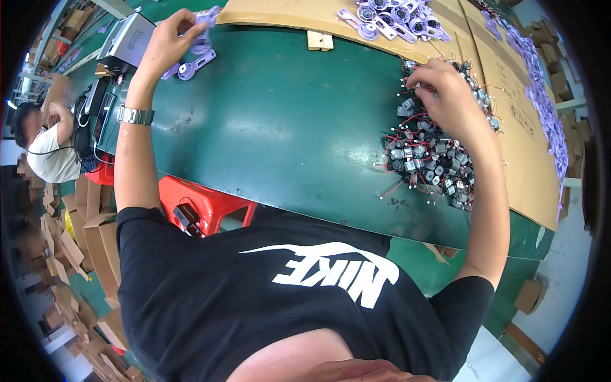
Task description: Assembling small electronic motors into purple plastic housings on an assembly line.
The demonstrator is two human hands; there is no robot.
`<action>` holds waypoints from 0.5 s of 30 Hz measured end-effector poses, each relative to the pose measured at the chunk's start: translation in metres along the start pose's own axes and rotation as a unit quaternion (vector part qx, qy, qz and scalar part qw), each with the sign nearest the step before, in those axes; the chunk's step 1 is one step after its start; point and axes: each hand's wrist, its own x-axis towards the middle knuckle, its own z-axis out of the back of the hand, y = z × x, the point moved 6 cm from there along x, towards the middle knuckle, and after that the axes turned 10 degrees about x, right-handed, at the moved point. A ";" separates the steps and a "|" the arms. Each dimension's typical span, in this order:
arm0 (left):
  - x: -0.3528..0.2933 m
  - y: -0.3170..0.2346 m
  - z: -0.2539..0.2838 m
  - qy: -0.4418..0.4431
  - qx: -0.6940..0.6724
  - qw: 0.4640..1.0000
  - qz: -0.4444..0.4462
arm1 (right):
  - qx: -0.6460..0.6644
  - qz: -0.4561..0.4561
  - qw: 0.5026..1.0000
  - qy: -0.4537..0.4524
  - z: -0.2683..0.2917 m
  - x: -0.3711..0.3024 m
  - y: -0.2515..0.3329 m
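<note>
At the far left of the table, my left hand point(173, 39) is closed in a pinch on a light purple plastic part point(207, 16). Just below it, more purple parts point(196, 65) with a long arm and a round end lie on the green tabletop. My right hand point(449, 100) reaches over the far end of a pile of small motors point(439, 159) with thin red wires. Its fingers are curled together among the motors, and whatever is between the fingertips is too hidden to make out.
A heap of purple parts point(398, 18) with dark round centres lies on cardboard point(509, 121). More purple pieces point(541, 95) line its right edge. A wooden block point(320, 41) sits by the cardboard. A grey box-shaped device point(127, 41), a red stool point(203, 202) and another person point(54, 149) are at left.
</note>
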 end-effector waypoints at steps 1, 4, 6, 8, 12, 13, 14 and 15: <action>-0.001 -0.008 -0.005 0.034 -0.029 0.999 0.014 | 0.014 0.016 1.000 0.023 -0.005 0.000 0.012; 0.004 -0.063 -0.036 0.074 -0.180 0.980 -0.044 | -0.149 -0.040 0.988 0.032 -0.016 -0.022 0.024; -0.001 -0.105 -0.062 0.104 -0.216 0.970 -0.045 | -0.245 -0.043 0.967 0.050 -0.036 -0.023 0.012; 0.000 -0.128 -0.083 0.105 -0.223 0.966 -0.081 | -0.274 -0.057 0.956 0.085 -0.041 -0.016 0.010; 0.003 -0.134 -0.105 0.196 -0.358 0.912 0.035 | -0.069 -0.089 0.992 0.059 -0.021 -0.010 0.011; 0.004 -0.136 -0.104 0.187 -0.377 0.905 0.058 | -0.001 -0.108 0.993 0.049 -0.016 -0.009 0.009; 0.004 -0.137 -0.101 0.178 -0.396 0.897 0.082 | 0.047 -0.120 0.992 0.012 -0.008 -0.010 0.013; 0.005 -0.135 -0.102 0.196 -0.383 0.898 0.089 | 0.072 -0.138 0.988 -0.022 -0.004 -0.012 0.009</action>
